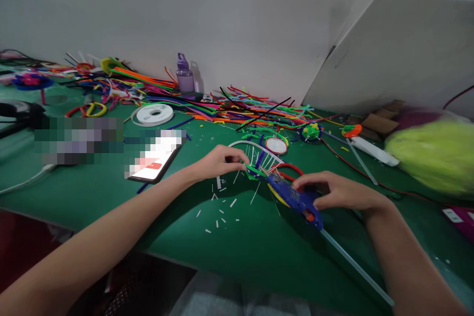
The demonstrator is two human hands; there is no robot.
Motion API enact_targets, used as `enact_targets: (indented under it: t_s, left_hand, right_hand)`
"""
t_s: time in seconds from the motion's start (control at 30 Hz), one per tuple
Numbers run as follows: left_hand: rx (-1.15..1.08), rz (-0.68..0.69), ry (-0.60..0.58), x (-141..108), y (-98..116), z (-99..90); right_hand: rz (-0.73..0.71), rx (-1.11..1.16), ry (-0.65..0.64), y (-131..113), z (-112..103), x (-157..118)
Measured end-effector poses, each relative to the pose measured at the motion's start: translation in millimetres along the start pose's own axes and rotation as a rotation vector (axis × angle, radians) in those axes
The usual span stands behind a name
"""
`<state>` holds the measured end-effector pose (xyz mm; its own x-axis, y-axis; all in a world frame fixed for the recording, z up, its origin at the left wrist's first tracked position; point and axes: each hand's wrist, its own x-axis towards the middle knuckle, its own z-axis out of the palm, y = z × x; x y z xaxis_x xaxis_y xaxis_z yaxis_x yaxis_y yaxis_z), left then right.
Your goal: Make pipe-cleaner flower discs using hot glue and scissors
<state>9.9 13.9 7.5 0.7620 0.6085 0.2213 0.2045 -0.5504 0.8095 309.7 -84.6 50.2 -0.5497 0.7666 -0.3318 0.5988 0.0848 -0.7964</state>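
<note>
Near the middle of the green table, my left hand (221,162) pinches a small green pipe-cleaner piece (254,170) with blue parts beside it. My right hand (333,191) holds a blue glue gun (292,197), its nozzle pointing left at the green piece. A clear glue stick (355,266) sticks out of the gun's back end toward the lower right. White strips fan out behind the green piece, under a curved white band. Red-handled scissors (292,169) lie partly hidden behind the gun.
A phone (157,155) and a white ribbon spool (154,114) lie left of centre. Colourful pipe cleaners (252,108) line the wall beside a purple bottle (185,79). White scraps lie in front of my left hand. A yellow-green bag (433,155) sits at the right.
</note>
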Motion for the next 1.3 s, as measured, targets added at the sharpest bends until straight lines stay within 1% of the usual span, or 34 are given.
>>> enact_targets:
  t_s: [0.2, 0.57, 0.83, 1.13, 1.3]
  left_hand:
    - [-0.002, -0.015, -0.004, -0.1, 1.2, -0.7]
    - [0.046, 0.021, -0.006, 0.4, 0.7, -0.2]
    - [0.046, 0.031, 0.005, 0.8, -0.5, -0.7]
    - [0.088, 0.045, 0.005, 1.4, -2.2, -0.7]
    - [0.158, 0.081, -0.016, 0.8, -2.1, -1.2]
  right_hand:
    - [0.003, -0.04, -0.008, -1.8, -0.7, 2.2]
    - [0.047, -0.035, 0.005, -1.1, -1.3, -1.9]
    - [0.044, -0.048, 0.004, 0.0, -2.3, -2.6]
    - [0.052, -0.073, 0.001, 1.1, -3.9, -3.8]
    - [0.054, -0.084, -0.012, 3.3, -5.2, -4.8]
